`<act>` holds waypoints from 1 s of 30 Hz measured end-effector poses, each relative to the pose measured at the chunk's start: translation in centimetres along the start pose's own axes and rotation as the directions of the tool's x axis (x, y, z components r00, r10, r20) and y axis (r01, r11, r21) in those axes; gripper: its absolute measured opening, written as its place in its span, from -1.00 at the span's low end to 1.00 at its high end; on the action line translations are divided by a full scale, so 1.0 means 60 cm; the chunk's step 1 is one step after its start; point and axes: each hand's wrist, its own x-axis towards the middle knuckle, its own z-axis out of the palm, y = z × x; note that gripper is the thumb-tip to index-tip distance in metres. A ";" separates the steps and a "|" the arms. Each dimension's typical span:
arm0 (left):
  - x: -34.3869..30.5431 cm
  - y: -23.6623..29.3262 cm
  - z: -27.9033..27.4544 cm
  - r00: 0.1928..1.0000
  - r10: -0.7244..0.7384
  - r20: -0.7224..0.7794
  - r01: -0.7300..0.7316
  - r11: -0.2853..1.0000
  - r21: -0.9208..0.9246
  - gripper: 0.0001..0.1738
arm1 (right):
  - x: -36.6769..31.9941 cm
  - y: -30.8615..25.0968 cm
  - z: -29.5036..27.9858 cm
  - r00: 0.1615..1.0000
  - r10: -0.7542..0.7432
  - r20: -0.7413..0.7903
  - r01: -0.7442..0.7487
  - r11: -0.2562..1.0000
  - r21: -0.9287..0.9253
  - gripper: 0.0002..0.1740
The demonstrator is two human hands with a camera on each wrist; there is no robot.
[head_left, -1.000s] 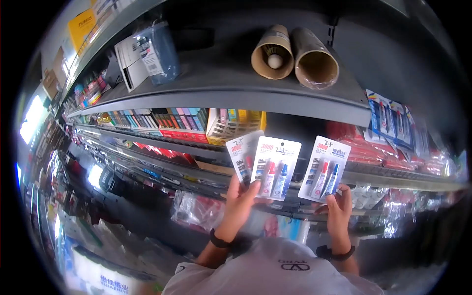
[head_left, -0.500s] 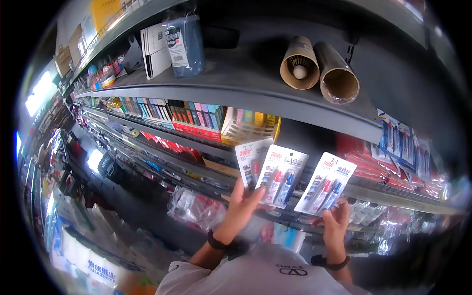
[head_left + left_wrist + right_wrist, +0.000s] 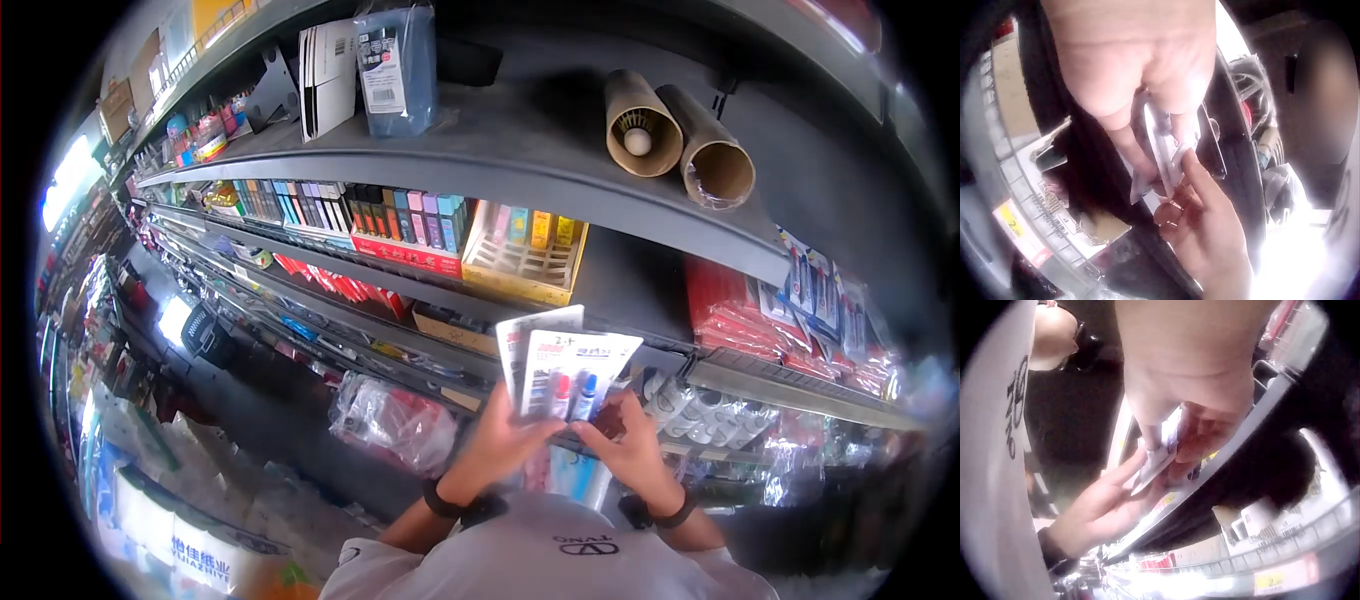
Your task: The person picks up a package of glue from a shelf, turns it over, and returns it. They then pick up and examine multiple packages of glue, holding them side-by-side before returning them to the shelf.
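In the head view, white blister cards (image 3: 580,365), each visible one with a red and a blue pen, are held together in front of the chest. The left hand (image 3: 505,435) grips them from the left side, its thumb along the lower edge. At the lower right corner, the right hand (image 3: 625,440) pinches the cards with thumb and curled fingers. Seen edge-on in the left wrist view, the cards (image 3: 1163,140) lie between both hands. The right wrist view shows the cards (image 3: 1152,465) with the left hand (image 3: 1107,503) beneath them.
A grey shelf (image 3: 480,175) above the hands bears two cardboard tubes (image 3: 640,125) and a blue packaged item (image 3: 398,75). Below it stand a yellow box (image 3: 520,285), rows of small coloured boxes (image 3: 405,225) and red packets (image 3: 725,305). A plastic-wrapped bundle (image 3: 395,420) is at lower left.
The right hand has moved left, bringing its separate card in against those in the left hand. The cards now overlap in one bunch. The head view has shifted slightly.
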 end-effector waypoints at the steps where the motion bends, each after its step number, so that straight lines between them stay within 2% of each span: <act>1: -0.003 0.003 -0.008 0.999 0.000 -0.039 -0.002 0.999 -0.041 -0.19 | 0.007 -0.011 0.003 0.999 -0.043 0.024 0.045 0.995 -0.086 -0.62; 2: -0.006 0.007 -0.016 0.997 -0.002 -0.078 -0.005 0.997 -0.081 -0.20 | 0.016 -0.021 0.008 0.995 -0.084 0.052 0.092 0.981 -0.169 -0.62; 3: -0.007 0.014 -0.025 0.990 0.011 -0.143 -0.029 0.992 -0.121 -0.22 | 0.027 -0.030 0.012 0.990 -0.133 0.045 0.138 0.982 -0.129 -0.68; 4: -0.015 0.021 -0.036 0.981 -0.017 -0.195 -0.011 0.990 -0.142 -0.23 | 0.035 -0.040 0.017 0.988 -0.149 0.043 0.154 0.974 -0.167 -0.69; 6: -0.021 0.028 -0.074 0.972 0.000 -0.237 -0.023 0.995 -0.095 -0.24 | 0.054 -0.062 0.026 0.981 -0.194 0.022 0.193 0.955 -0.226 -0.71; 8: -0.029 0.036 -0.105 0.959 0.021 -0.282 -0.049 0.994 -0.093 -0.24 | 0.077 -0.084 0.026 0.947 -0.319 0.041 0.316 0.897 -0.309 -0.76; 10: -0.041 0.037 -0.133 0.945 0.014 -0.325 -0.044 0.995 -0.085 -0.24 | 0.105 -0.112 0.019 0.903 -0.425 0.069 0.413 0.809 -0.417 -0.78; 13: -0.053 0.038 -0.173 0.931 -0.007 -0.364 -0.010 0.999 -0.046 -0.26 | 0.159 -0.149 0.016 0.794 -0.588 0.158 0.541 0.562 -0.625 -0.78; 16: -0.062 0.033 -0.204 0.918 -0.027 -0.396 0.021 1.000 -0.019 -0.28 | 0.192 -0.176 0.036 0.853 -0.476 0.214 0.459 0.491 -0.740 -0.77; 19: -0.064 0.036 -0.226 0.916 -0.022 -0.401 0.024 1.000 0.000 -0.29 | 0.230 -0.154 0.048 0.837 -0.463 0.292 0.488 0.390 -0.781 -0.79; 22: -0.061 0.031 -0.252 0.925 -0.014 -0.379 0.032 0.999 0.041 -0.29 | 0.246 -0.156 0.053 0.853 -0.418 0.312 0.476 0.378 -0.794 -0.82; 23: -0.060 0.032 -0.257 0.929 -0.033 -0.369 0.034 0.999 -0.004 -0.29 | 0.248 -0.157 0.058 0.849 -0.451 0.275 0.471 0.410 -0.781 -0.86; 25: -0.056 0.039 -0.265 0.936 -0.072 -0.345 0.043 0.995 -0.091 -0.28 | 0.256 -0.155 0.060 0.867 -0.420 0.268 0.449 0.427 -0.785 -0.88; 30: -0.055 0.036 -0.278 0.948 0.004 -0.317 -0.029 0.997 -0.075 -0.25 | 0.266 -0.163 0.058 0.878 -0.376 0.295 0.440 0.394 -0.807 -0.90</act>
